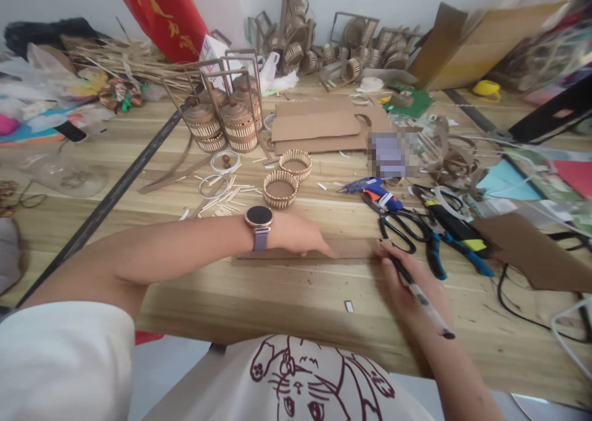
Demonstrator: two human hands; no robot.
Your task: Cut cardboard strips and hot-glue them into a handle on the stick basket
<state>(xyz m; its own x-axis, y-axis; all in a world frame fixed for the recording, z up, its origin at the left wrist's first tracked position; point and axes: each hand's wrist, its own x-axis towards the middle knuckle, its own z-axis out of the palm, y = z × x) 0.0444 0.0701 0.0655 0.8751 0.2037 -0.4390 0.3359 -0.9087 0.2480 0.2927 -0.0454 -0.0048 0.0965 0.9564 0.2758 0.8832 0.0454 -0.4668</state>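
A long narrow strip of brown cardboard (356,248) lies flat on the wooden table (287,298) in front of me. My left hand (298,236), with a watch on the wrist, lies flat on the strip, fingers stretched out and pressing it down. My right hand (409,282) grips a black pen (419,294), whose tip touches the strip's right end. Two small round woven baskets (287,179) sit just behind the strip.
Black scissors (398,224), a blue glue gun (372,192) and blue-handled pliers (451,239) lie to the right. Stacked woven lidded baskets (226,122) in a frame stand behind, with cardboard sheets (319,125), loose sticks, straw and more baskets at the back. A cable (518,307) trails right.
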